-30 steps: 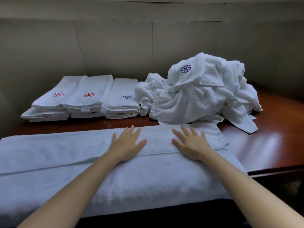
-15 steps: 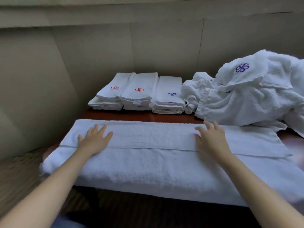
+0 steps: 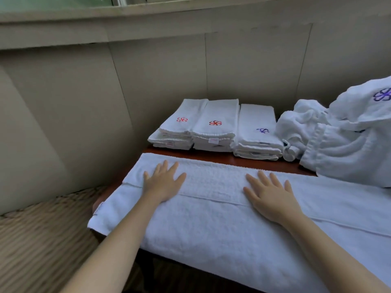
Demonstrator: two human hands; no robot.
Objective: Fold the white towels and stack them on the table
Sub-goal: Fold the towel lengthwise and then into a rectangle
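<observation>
Towel [image 3: 211, 229] lies folded lengthwise along the near edge of the table [image 3: 222, 158], long axis running 9 to 3 o'clock; left hand [image 3: 163, 185] and right hand [image 3: 270, 197] press flat on it, fingers spread, pointing to 12, well apart; folded stacks [image 3: 215, 127] at 12; loose pile [image 3: 338, 140] at 2.

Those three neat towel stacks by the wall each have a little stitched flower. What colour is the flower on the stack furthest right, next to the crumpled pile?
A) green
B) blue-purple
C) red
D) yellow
B: the rightmost folded stack carries a blue-purple flower on its top towel, while the left stack and the middle stack both show red ones.
</observation>
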